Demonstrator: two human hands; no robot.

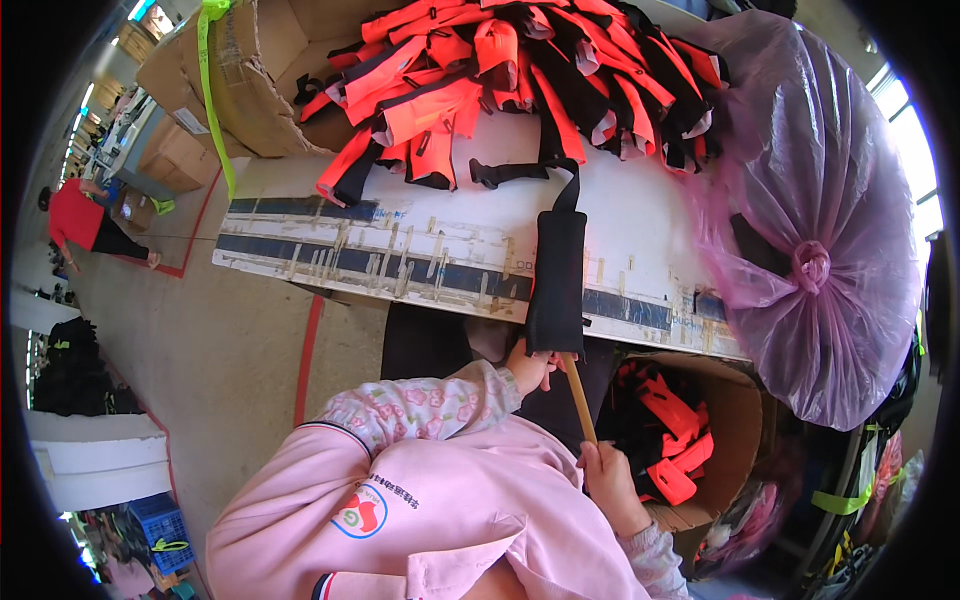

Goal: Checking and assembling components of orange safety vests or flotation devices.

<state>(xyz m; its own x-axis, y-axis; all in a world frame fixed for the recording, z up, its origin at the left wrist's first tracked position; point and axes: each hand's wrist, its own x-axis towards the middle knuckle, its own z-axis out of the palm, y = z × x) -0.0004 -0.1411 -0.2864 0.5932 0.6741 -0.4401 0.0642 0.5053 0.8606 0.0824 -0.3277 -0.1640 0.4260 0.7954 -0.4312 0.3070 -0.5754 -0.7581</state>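
A black padded fabric sleeve (557, 270) with a strap at its far end lies over the table's near edge, its lower end hanging past it. My left hand (527, 368) is closed on that lower end. A light wooden stick (578, 398) runs up to the sleeve's opening; its upper end is hidden there. My right hand (610, 482) is wrapped round the stick's lower end, close to my body. Beyond the sleeve, a heap of orange and black fabric sleeves (500, 75) covers the far part of the table.
The worn white table (480, 235) has dark stripes and tape scraps. A cardboard box (270, 70) stands far left, a tied pink plastic bag (820, 210) at right. Below the table, another carton (735, 430) holds orange and black pieces. A person in red (85, 220) is at far left.
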